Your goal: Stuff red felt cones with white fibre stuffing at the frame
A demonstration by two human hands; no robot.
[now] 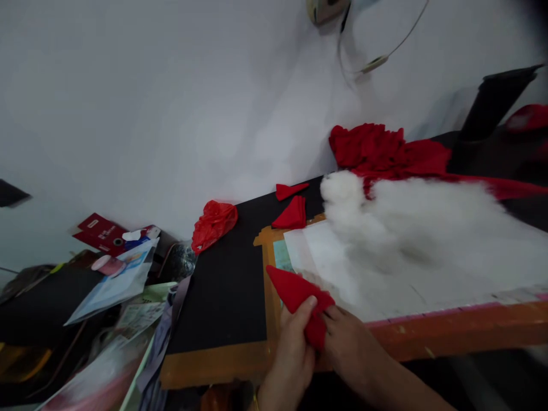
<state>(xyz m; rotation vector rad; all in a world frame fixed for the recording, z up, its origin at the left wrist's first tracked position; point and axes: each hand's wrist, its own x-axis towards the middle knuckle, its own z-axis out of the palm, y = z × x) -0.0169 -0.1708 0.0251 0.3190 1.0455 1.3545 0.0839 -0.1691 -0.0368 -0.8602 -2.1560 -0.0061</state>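
Both my hands hold one small red fabric piece [295, 291] shaped like a pointed cone, at the near edge of the table. My left hand [293, 357] grips its lower part from the left, thumb on top. My right hand [349, 342] pinches its lower right end. The tip points up and left. Beyond it lies a big heap of white stuffing fibre [411, 228] on white paper [308, 251]. Two more red fabric pieces [291, 216] lie on the black tabletop [222, 285] further back.
A crumpled red plastic bag [213, 224] lies at the table's back left. A pile of red cloth [381, 149] sits at the back by the white wall. Left of the table is a clutter of papers, packets and a red box [100, 231]. The table's front edge [449, 331] is orange.
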